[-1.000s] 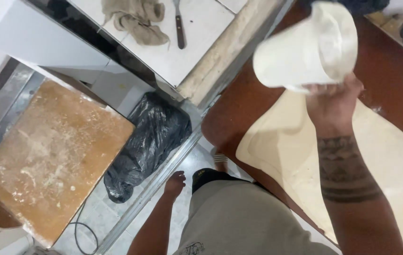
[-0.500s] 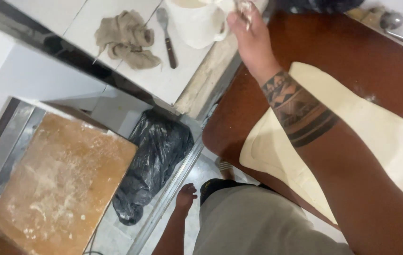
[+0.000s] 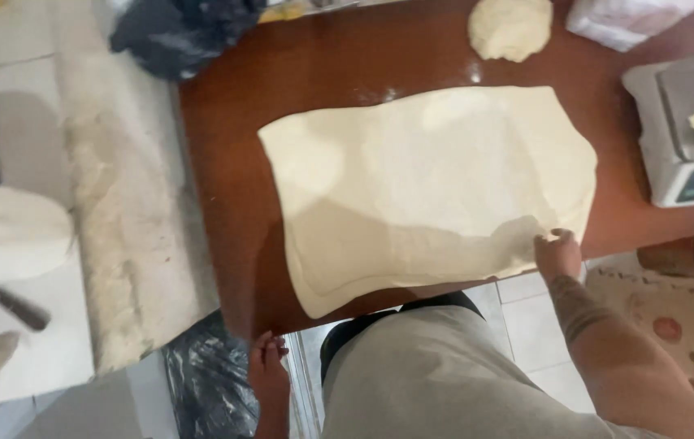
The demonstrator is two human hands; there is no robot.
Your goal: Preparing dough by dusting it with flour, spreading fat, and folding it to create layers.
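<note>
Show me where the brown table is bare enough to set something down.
Bare brown table runs left of the dough sheet, and in a strip behind it up to the dough ball. A thin gap separates the sheet from the scale. The near right edge is crowded: the right hand touches the sheet's corner. The left hand hangs below the table edge.
</note>
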